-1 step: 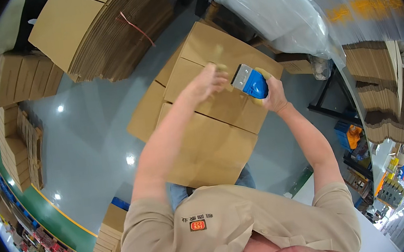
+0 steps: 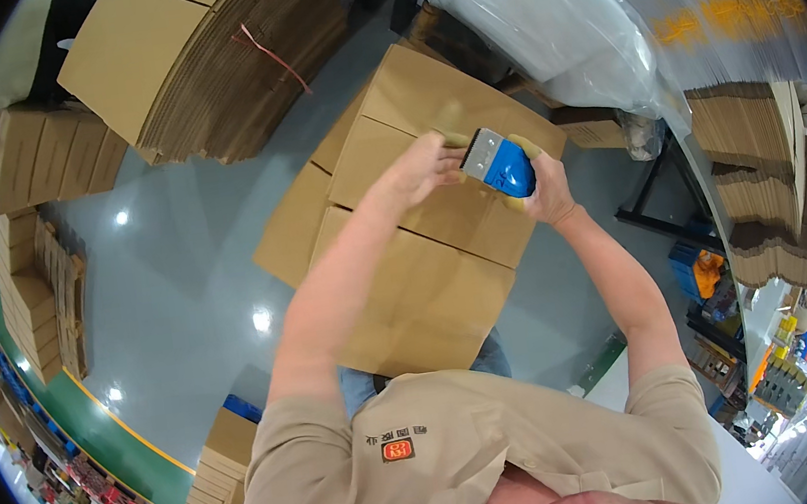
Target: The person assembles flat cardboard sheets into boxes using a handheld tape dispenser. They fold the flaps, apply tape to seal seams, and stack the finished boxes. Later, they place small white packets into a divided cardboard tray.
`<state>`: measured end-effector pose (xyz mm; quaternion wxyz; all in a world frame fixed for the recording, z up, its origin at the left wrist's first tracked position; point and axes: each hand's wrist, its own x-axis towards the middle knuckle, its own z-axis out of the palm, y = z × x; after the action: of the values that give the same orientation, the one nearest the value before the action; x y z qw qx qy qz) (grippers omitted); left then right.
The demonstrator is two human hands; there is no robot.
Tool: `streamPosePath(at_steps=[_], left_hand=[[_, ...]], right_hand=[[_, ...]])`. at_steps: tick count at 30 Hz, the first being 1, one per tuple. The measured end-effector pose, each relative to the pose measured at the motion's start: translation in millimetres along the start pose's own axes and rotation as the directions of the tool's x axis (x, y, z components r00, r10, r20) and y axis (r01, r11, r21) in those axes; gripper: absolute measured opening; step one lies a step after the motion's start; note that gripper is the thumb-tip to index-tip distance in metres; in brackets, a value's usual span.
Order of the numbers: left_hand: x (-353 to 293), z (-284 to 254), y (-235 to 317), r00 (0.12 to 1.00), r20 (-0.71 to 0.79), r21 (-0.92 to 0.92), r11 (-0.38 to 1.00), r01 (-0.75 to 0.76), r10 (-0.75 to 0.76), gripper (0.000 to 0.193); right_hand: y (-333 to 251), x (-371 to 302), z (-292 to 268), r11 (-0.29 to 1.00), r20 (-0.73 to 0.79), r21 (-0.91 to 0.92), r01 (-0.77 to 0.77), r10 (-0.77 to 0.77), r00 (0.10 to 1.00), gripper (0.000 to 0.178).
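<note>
My right hand is closed around a blue hand-held tape dispenser with a toothed metal plate at its left end. Yellowish coverings show on its thumb and fingers. Close to that metal end is my left hand, its fingers apart and one of them blurred by motion; no held thing shows in it. I cannot tell whether its fingertips touch the dispenser. Below both hands lies a brown cardboard box, its top flaps folded together along a seam, and another flat cardboard panel shows at its left side.
A tall stack of flattened cartons stands at the far left, with a pink strap on it. Clear plastic sheeting hangs at the far right, beside more flattened cartons. Boxes on a pallet stand left across the grey floor.
My left hand has moved slightly right, closer to the metal end of the tape dispenser, and its fingers have spread. My right hand and the box have stayed in place.
</note>
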<state>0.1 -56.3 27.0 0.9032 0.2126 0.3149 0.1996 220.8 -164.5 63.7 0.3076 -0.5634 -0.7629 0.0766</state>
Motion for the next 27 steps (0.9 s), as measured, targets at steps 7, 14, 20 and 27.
streamPosePath(at_steps=[7, 14, 20, 27], left_hand=[[19, -35, 8, 0.745, -0.201, 0.625, 0.669, -0.402, 0.636, 0.014], [113, -155, 42, 0.589, -0.326, 0.945, 0.232, 0.233, 0.739, 0.03], [145, -138, 41, 0.597, -0.55, 0.818, 0.232, 0.527, 0.584, 0.067], [162, -11, 23, 0.466, -0.07, 0.941, -0.096, 0.323, 0.882, 0.083]], right_hand=[[-16, 28, -18, 0.983, 0.242, -0.172, -0.069, 0.11, 0.964, 0.086], [10, 78, 20, 0.935, 0.357, -0.321, -0.151, 0.268, 0.895, 0.08], [25, 68, 19, 0.919, 0.358, -0.339, -0.203, 0.326, 0.875, 0.076], [80, 29, -44, 0.932, 0.323, -0.34, -0.129, 0.245, 0.914, 0.078]])
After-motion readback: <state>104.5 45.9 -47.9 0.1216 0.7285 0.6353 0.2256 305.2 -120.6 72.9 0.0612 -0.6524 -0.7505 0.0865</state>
